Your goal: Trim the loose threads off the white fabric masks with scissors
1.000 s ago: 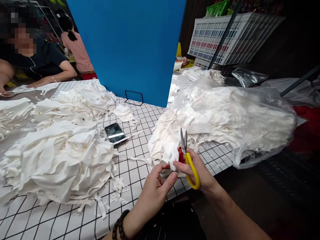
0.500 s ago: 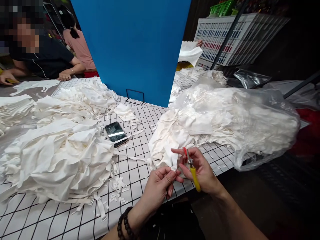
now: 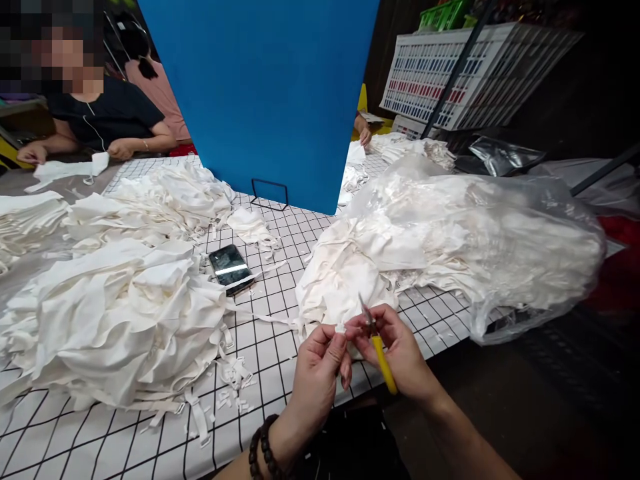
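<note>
Near the table's front edge, my left hand (image 3: 320, 367) pinches a small piece of white fabric (image 3: 341, 328) between thumb and fingers. My right hand (image 3: 400, 353) is closed around small yellow-handled scissors (image 3: 383, 363), their metal blades pointing up and away from me. Its fingertips meet the left hand's at the pinched piece; whether they also grip the cloth I cannot tell. Just beyond both hands lies a heap of white garments (image 3: 345, 273), and a narrow white strap (image 3: 265, 316) runs from it leftward across the table.
A big pile of white garments (image 3: 125, 313) covers the left, with cut scraps (image 3: 235, 373) beside it. A phone (image 3: 231, 267) lies mid-table before a blue board (image 3: 270, 100). On the right is a clear plastic bag (image 3: 540, 233) of garments. A co-worker (image 3: 115, 120) handles cloth at far left.
The scissors have turned in my right hand, blades now upward, and the red part no longer shows. My left hand has risen slightly. The co-worker at left now lifts a white piece.
</note>
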Available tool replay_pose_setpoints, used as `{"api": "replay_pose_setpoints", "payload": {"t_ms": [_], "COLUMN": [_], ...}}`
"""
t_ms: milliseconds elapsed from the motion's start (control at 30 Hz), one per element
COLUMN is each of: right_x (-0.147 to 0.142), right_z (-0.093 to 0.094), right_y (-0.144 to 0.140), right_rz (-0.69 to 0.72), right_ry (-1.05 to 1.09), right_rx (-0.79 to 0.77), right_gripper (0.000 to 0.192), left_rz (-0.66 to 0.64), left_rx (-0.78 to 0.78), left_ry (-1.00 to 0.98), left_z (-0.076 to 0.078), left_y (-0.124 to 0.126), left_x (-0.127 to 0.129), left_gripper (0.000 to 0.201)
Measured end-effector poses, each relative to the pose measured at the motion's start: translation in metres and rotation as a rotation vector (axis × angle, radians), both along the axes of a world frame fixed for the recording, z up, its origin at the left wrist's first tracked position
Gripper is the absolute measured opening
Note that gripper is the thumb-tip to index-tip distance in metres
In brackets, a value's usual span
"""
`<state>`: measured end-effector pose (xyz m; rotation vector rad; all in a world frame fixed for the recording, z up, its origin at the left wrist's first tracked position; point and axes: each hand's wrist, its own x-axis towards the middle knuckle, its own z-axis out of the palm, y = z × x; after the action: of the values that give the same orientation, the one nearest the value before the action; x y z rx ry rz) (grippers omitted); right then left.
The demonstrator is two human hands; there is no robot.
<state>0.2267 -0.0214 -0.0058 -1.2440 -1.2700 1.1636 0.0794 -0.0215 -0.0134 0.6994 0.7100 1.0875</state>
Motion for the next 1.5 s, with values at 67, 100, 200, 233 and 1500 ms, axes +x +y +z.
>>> {"api": "replay_pose_setpoints", "payload": {"t_ms": [67,100,200,233,1500], "right_x": [0.014,0.022,0.041,0.043,0.027], "right_z": [0.006,0.011,0.026,0.03,0.038], "right_y": [-0.004,-0.006,-0.013,-0.015,-0.016], "right_rz": [-0.035,-0.03,0.062,0.091,0.147], "right_ry": [-0.113,-0.204,-0.535,-0.636,-1.079], "right_rx": [-0.002,-0.006,-0.03,-0.046,-0.006], "right_gripper": [0.033,0.034,0.039,0.039,0.033], "left_rz": [0.028,0.042,0.052,0.049,-0.131], "left_rx": [0.056,0.084,0.148,0.169,0.335], "left_ry": [0.056,0.093,0.18,0.204,0.372], "left_z": [-0.001,-0.001,-0.004,-0.006,-0.007], "left_y": [0.002,0.003,0.005,0.005,0.005], "left_x": [-0.001,-0.001,-0.004,-0.005,-0.016], "left_gripper": [0.024,0.024,0.022,0.021,0.022]}}
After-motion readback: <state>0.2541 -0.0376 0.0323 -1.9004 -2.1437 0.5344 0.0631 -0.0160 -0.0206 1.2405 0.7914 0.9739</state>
